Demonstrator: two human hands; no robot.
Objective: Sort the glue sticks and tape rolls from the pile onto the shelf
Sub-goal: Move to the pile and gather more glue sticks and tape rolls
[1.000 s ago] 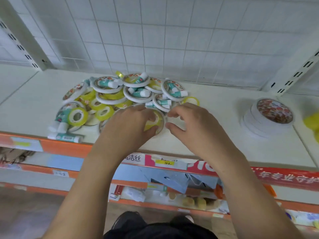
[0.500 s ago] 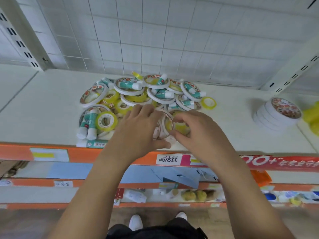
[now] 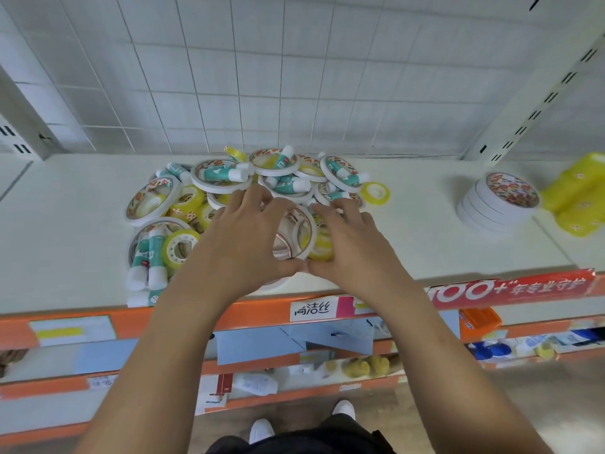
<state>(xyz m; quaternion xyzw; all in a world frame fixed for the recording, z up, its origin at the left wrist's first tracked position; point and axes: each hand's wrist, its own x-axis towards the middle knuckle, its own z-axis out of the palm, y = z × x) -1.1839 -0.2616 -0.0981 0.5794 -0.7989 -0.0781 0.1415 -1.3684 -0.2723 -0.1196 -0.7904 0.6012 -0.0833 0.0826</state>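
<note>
While the left hand (image 3: 239, 237) and right hand (image 3: 352, 244) together clasp two upright tape rings (image 3: 294, 235), four sorted rolls (image 3: 497, 204) sit stacked.

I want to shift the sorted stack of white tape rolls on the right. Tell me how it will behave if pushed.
The stack of white tape rolls already leans, so a push high up would probably shear it. Pushed low, it likely slides across the smooth shelf.

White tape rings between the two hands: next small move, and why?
Probably lift the white tape rings clear of the pile and carry them right. Both hands, left hand and right hand, have a grip on them standing on edge, and matching rings already sit in a stack at the shelf's right.
</note>
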